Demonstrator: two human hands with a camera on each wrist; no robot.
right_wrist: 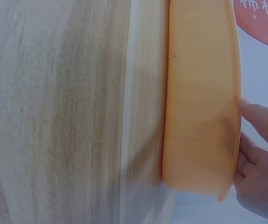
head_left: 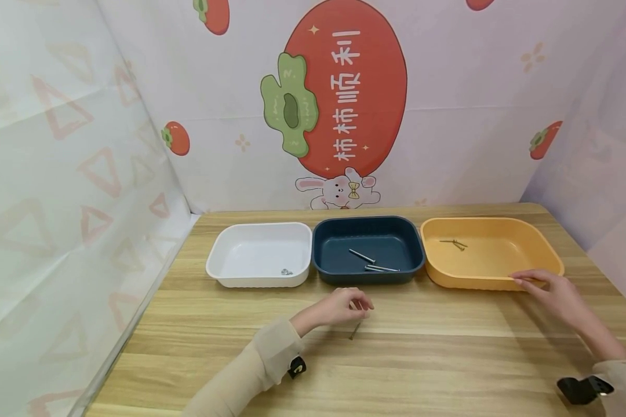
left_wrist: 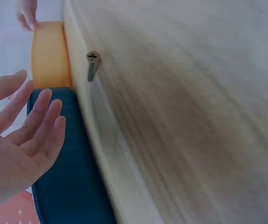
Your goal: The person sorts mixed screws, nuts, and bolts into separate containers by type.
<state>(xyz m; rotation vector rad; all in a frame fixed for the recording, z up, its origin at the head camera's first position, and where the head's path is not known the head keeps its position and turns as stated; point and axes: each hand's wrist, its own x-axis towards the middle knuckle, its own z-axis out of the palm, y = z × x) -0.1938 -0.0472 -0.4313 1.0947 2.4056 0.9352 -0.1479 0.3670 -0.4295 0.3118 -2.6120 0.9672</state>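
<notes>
Just in front of the dark blue tray (head_left: 367, 279), my left hand (head_left: 339, 307) hovers over the table with fingers loosely bent and nothing in them. A small brass-coloured cross-head screw (head_left: 355, 331) (left_wrist: 92, 63) lies on the wood beneath it, apart from the fingers in the left wrist view. At the far right, my right hand (head_left: 558, 295) (right_wrist: 260, 154) pinches the front rim of the yellow tray (head_left: 480, 282) (right_wrist: 201, 102) near its right corner. Inside that tray lie several small screws (head_left: 456, 244) of similar colour.
The blue tray contains several long silver bolts (head_left: 381, 268). To its left stands a white tray (head_left: 261, 282) holding small nuts (head_left: 286, 271). All three trays form a row along the back of the wooden table (head_left: 396, 376). Printed cloth (head_left: 448, 145) hangs behind.
</notes>
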